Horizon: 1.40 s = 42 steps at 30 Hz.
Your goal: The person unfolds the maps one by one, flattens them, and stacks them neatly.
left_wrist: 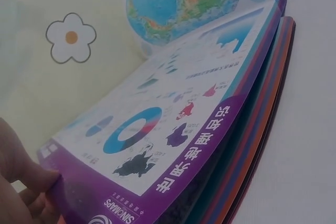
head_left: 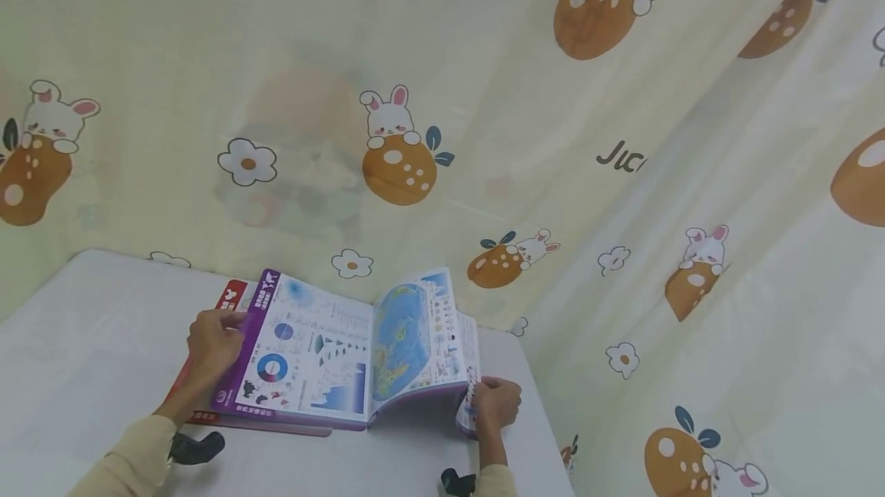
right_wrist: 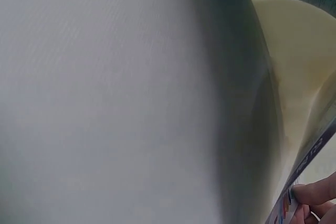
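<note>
An atlas [head_left: 304,343] lies spread on the table, showing purple borders, charts and a blue world map [head_left: 401,336]. My left hand [head_left: 214,343] pinches its left edge; in the left wrist view the thumb of that hand [left_wrist: 23,174] lies on the purple border, and the pages are lifted in a fanned stack. My right hand [head_left: 498,402] grips the right edge of the right-hand pages, which arch up off the table and curl downward at that edge. In the right wrist view, fingers [right_wrist: 317,191] pinch the page edge; the underside of the bent pages shows above.
A red-bordered layer [head_left: 231,295] shows beneath the atlas's left side. The white table [head_left: 83,359] stands against a hanging curtain [head_left: 484,59] printed with rabbits and flowers, which also hangs along the right. Dark straps with a black piece [head_left: 197,448] sit at the wrists.
</note>
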### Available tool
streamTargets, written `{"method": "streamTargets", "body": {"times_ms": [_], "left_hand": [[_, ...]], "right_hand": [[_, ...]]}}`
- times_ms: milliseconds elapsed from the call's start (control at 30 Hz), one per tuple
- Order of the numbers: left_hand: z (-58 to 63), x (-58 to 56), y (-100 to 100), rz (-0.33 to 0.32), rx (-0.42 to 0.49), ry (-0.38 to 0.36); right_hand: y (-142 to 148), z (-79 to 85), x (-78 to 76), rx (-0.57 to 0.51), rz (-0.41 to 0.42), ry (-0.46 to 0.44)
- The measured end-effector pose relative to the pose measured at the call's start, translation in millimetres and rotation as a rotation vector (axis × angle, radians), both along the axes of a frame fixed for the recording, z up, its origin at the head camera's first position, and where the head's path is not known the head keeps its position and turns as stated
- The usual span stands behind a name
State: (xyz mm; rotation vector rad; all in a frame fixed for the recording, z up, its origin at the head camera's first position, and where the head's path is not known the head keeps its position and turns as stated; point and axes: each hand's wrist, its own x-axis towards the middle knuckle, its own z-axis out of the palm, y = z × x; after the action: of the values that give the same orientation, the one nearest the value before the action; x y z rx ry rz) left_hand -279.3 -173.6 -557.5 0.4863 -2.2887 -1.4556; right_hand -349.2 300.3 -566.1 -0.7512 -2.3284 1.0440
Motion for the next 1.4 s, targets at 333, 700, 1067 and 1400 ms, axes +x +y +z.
{"method": "streamTargets", "body": {"times_ms": [333,700,1067,1400], "left_hand": [[-1.9,0.2,-15,0.002,-0.049,-0.042],[-8.8,5.8,-28,0.024,-0.062,-0.086],[-10.0,7.5,-34,0.028,-0.094,-0.129],[-10.0,8.1,-35,0.028,-0.132,-0.153]], "right_hand": [[15,-9.3,-1.9,0.061,-0.023,0.019],[35,-19.4,-5.7,0.106,-0.049,0.007],[57,-29.2,-12.0,0.165,-0.063,0.026],[72,-28.7,-16.7,0.197,-0.075,0.038]]}}
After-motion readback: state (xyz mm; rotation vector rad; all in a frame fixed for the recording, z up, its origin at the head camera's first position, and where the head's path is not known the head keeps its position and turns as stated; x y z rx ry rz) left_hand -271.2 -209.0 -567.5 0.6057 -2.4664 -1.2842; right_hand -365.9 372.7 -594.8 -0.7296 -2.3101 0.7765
